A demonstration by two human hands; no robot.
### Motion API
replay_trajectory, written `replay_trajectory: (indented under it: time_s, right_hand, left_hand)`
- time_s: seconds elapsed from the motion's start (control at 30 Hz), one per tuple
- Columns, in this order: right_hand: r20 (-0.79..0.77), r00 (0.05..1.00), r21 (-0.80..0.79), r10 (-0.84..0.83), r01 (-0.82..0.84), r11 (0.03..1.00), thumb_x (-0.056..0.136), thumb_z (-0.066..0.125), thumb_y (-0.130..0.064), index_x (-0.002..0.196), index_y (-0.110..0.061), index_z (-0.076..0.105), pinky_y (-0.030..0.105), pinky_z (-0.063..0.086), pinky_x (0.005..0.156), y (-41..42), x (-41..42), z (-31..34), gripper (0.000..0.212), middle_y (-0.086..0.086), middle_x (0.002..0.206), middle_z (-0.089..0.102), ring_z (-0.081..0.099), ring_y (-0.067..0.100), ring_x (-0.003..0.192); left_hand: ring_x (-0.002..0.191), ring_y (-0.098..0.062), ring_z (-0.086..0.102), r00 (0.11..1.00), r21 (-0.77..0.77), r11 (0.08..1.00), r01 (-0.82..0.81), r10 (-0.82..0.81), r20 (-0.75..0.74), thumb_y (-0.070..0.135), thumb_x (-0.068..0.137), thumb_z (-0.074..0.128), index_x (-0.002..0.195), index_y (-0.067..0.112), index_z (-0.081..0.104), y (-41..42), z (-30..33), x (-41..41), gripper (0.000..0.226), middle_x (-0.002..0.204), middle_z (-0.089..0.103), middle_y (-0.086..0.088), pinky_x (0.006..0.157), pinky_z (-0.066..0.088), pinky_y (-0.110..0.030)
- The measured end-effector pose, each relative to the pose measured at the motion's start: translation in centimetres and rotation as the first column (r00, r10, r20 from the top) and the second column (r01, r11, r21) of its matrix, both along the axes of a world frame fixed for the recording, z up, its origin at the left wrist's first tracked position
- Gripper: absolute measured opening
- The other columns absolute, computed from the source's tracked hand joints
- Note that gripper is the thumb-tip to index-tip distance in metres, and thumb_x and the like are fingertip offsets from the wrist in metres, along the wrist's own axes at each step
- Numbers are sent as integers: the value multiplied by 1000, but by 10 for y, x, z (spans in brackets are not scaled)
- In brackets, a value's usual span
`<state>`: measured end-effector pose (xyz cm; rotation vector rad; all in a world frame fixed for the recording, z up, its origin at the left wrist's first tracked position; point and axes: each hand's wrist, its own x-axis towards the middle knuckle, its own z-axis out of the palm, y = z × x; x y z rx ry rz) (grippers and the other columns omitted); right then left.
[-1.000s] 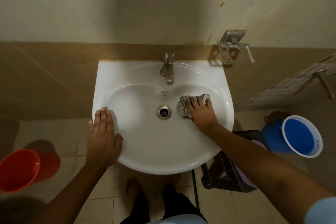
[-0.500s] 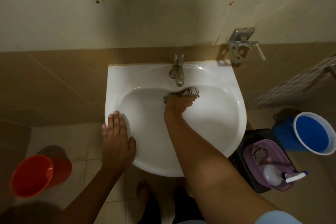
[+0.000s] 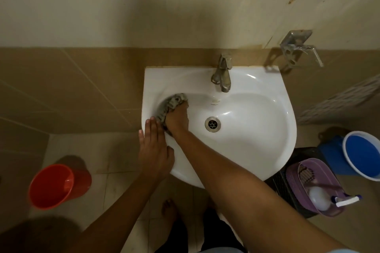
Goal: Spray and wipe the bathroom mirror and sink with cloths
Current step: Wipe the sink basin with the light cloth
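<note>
Cloth (image 3: 172, 107), checked and bunched up, is lying against the inner left wall of the white sink (image 3: 255, 150), and the right hand (image 3: 177, 118) is pressing down on it with fingers curled over the fabric. Most of the cloth is showing beyond and to the left of that hand's knuckles, curving along the bowl. The left hand (image 3: 154, 150) is resting flat on the sink's left rim, fingers straight and together, just beside the right hand and touching the cloth's near edge. A small printed mark is sitting on the basin below the faucet (image 3: 222, 74), too small to read.

To the right of the right hand, the drain (image 3: 212, 124) is lying in the bowl's middle. Further right, beside the sink, a purple basket (image 3: 296, 181) is standing on a dark crate and holding a spray bottle (image 3: 329, 199); any label on it is too blurred to read. Beyond it a blue bucket (image 3: 362, 156) is standing on the tiled floor. Left of the left hand, well apart, a red bucket (image 3: 55, 186) is sitting on the floor. Brown tiles are covering the lower wall behind the sink, with pale paint above, and a metal holder (image 3: 296, 47) is hanging to the faucet's right.
</note>
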<state>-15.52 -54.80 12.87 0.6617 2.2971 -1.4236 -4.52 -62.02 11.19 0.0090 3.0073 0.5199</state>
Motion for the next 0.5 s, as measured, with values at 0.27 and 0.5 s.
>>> replay_trajectory:
  time_s: [0.27,0.5]
  right_hand:
    - [54,710,52,702,-704,708,100,49,-21,136,-14,49,30,40,92,82,62,9,37,12,133,59,56,30,119]
    - [-32,961,-247,274,-274,930,96,57,-24,128,-22,57,42,53,97,113,66,35,32,5,120,68,66,19,103]
  left_hand:
    - [153,-27,13,994,286,953,-102,108,-5,37,97,27,152,-2,26,-1,21,-2,68,162,22,-17,124,0,-37]
    - [100,-15,65,885,620,632,-466,344,314,54,94,54,123,13,65,45,59,-23,52,112,71,-3,90,50,-32]
